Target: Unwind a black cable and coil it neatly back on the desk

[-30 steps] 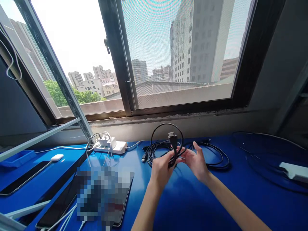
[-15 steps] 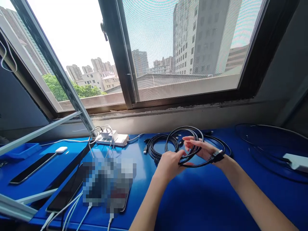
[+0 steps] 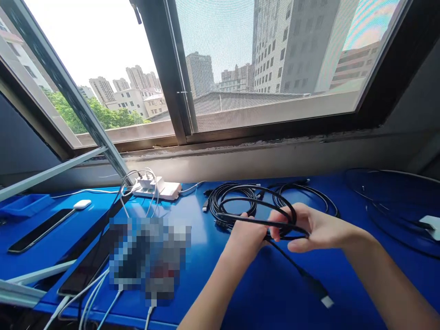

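Note:
A black cable (image 3: 288, 259) is held in loose loops between my two hands, above the blue table. My left hand (image 3: 249, 237) is closed around the bundled strands at the near left; its fingertips are mostly hidden. The fingers of my right hand (image 3: 314, 229) curl round the loops from the right, with the thumb below. From between the hands one end hangs down to the right, ending in a black plug with a light tip (image 3: 327, 301). Just behind lies a coiled black cable (image 3: 215, 206), partly covered by the held loops. Another black coil (image 3: 332, 201) rests behind my right hand.
A white power strip (image 3: 168, 190) with plugged-in chargers stands near the wall below the window. Phones (image 3: 85, 270) with white charging leads lie at the left, partly blurred out. A metal frame (image 3: 117, 160) crosses the left side. A white box (image 3: 431, 227) with black leads sits far right.
The connector end has dropped from beside my right wrist to hang below the hands. My right hand has turned and shifted right, and the held loops spread further left. The view has shifted slightly.

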A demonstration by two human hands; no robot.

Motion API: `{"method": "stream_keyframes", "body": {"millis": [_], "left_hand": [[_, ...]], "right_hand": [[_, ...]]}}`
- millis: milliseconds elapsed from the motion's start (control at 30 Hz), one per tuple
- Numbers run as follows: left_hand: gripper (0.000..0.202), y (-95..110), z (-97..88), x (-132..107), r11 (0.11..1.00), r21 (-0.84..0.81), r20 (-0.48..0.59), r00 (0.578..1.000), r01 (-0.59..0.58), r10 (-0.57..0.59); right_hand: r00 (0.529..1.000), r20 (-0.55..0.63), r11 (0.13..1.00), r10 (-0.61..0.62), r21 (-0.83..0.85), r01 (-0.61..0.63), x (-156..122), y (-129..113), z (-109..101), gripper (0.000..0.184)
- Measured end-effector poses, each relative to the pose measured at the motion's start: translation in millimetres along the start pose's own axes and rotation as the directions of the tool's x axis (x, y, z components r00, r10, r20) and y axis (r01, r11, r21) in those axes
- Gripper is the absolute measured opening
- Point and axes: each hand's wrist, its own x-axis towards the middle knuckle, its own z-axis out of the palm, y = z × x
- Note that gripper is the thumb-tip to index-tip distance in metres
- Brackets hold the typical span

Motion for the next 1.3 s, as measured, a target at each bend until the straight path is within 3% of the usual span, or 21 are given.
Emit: {"method": "stream_keyframes", "body": {"millis": [67,133,233,367,433,533,600,700,733,867,933,1067,1167,1233,1300], "left_hand": [[0.02,-0.9,2.6,-0.7,1.0,0.005,0.025,1.0,0.006,-0.006],[0.021,1.9,3.5,-1.3,1.0,0.02,0.059,0.998,0.013,-0.014],[0.005,9.0,-1.2,-2.3,0.999,-0.043,0.071,0.997,0.019,-0.016],[0.049,15.0,-16.1,-2.0,0.995,-0.078,0.019,0.998,0.066,-0.065],[0.05,15.8,-22.3,-1.1,0.998,-0.055,-0.014,0.999,0.041,-0.042],[0.04,16.3,-26.5,-0.6,0.997,-0.042,-0.16,0.985,-0.071,0.063],[0.036,17.2,-26.8,-1.1,0.99,-0.032,-0.3,0.946,-0.139,0.123],[0.029,19.6,-26.4,-2.5,0.98,0.033,-0.527,0.83,-0.196,0.184],[0.024,20.3,-26.4,-3.1,0.979,0.073,-0.612,0.766,-0.192,0.196],[0.014,19.6,-28.3,-5.4,0.978,0.174,-0.881,0.427,-0.114,0.207],[0.017,16.5,-30.5,-6.5,0.984,0.157,-0.921,0.347,-0.082,0.175],[0.017,8.8,-33.9,-9.8,0.995,0.095,-0.936,0.341,-0.007,0.092],[0.016,5.6,-32.6,-10.7,0.999,-0.008,-0.928,0.373,-0.049,0.01],[0.016,3.7,-31.4,-8.1,0.97,-0.207,-0.887,0.441,-0.125,-0.133],[0.026,0.0,-32.1,-3.4,0.825,-0.534,-0.76,0.532,-0.182,-0.374]], "right_hand": [[0.999,-0.053,0.996,0.002,0.087,0.003,0.2,0.1,2.9,0.056],[0.997,-0.082,0.986,-0.008,0.165,0.022,1.6,0.7,6.5,0.07],[0.991,-0.134,0.964,0.008,0.263,0.028,5.6,3.1,11.0,0.059],[0.951,-0.308,0.938,0.009,0.331,0.098,11.0,7.2,12.1,0.05],[0.903,-0.429,0.938,0.017,0.32,0.134,13.1,7.2,10.6,0.05],[0.827,-0.56,0.927,0.049,0.334,0.171,14.2,3.6,6.0,0.04],[0.792,-0.608,0.912,0.049,0.351,0.213,12.4,0.5,1.9,0.035],[0.764,-0.645,0.881,-0.018,0.351,0.316,7.0,-3.0,-3.7,0.036],[0.76,-0.649,0.867,-0.043,0.354,0.352,5.4,-4.1,-4.8,0.038],[0.747,-0.658,0.797,-0.095,0.4,0.453,6.7,-13.6,-5.0,0.049],[0.743,-0.659,0.757,-0.119,0.424,0.497,12.4,-26.0,-3.7,0.051],[0.718,-0.66,0.709,-0.221,0.396,0.583,25.6,-67.5,0.6,0.059],[0.676,-0.696,0.766,-0.243,0.291,0.574,33.9,-96.8,8.8,0.052],[0.665,-0.702,0.822,-0.257,0.203,0.532,41.2,-106.4,17.0,0.053],[0.654,-0.699,0.866,-0.289,0.101,0.49,51.0,-107.2,25.2,0.059]]}}
